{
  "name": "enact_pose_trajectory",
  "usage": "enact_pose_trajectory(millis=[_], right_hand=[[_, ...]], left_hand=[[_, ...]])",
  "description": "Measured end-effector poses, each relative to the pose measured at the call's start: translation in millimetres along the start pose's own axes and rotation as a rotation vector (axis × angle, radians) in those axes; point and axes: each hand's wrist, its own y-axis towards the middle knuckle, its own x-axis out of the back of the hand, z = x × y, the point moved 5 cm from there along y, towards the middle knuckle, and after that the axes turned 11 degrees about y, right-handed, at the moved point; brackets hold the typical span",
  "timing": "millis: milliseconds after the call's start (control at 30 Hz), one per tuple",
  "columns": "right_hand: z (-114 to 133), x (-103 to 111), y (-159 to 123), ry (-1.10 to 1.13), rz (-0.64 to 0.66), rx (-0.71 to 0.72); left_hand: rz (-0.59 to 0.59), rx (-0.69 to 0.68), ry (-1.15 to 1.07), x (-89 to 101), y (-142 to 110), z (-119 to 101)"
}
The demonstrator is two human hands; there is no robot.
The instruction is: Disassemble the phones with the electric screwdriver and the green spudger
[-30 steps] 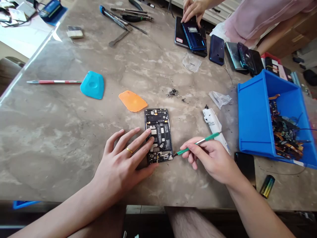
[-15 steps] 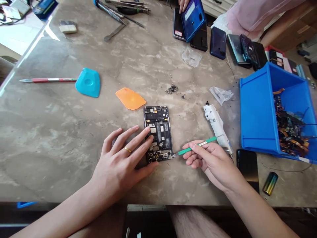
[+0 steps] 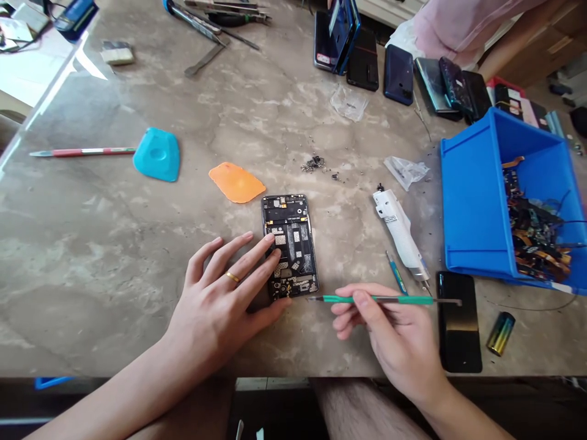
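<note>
An opened phone (image 3: 293, 250), its inner boards and black frame bare, lies face up on the table. My left hand (image 3: 224, 287), a gold ring on one finger, rests with fingers spread and stretched; two fingertips touch the phone's left side and the thumb is at its bottom edge. In a pinch, my right hand (image 3: 394, 330) holds a thin green-handled pry tool (image 3: 332, 299) almost level. The tool's flat metal tip is just below the phone's lower edge; whether it touches, I cannot tell. Its hooked other end reaches over a black phone (image 3: 458, 342).
A white electric screwdriver (image 3: 401, 232), a small blue tool (image 3: 397, 275) and a shiny cylinder (image 3: 501, 333) lie right. Beyond stands a blue bin (image 3: 472, 201) of parts. Loose screws (image 3: 314, 163), orange (image 3: 237, 182) and blue (image 3: 157, 154) picks lie farther back. A person in pink (image 3: 458, 27) is opposite.
My right hand has swung the pry tool to nearly level, its tip shifting from the phone's lower right corner to below its bottom edge. Across the table, the blue phone has been turned more edge-on.
</note>
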Motion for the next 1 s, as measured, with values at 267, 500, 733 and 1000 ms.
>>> enact_pose_trajectory(millis=[267,500,733,1000], right_hand=[[9,13,8,-0.203,0.014,0.124],[9,5,27,-0.421,0.170,-0.061],[8,-21,37,-0.631,0.146,-0.063],[7,-21,32,-0.568,0.145,-0.091]], left_hand=[[0.015,0.005,0.001,0.9,0,0],[0.017,0.004,0.002,0.7,0,0],[0.008,-0.004,0.007,0.6,0,0],[0.020,0.006,0.003,0.8,0,-1]])
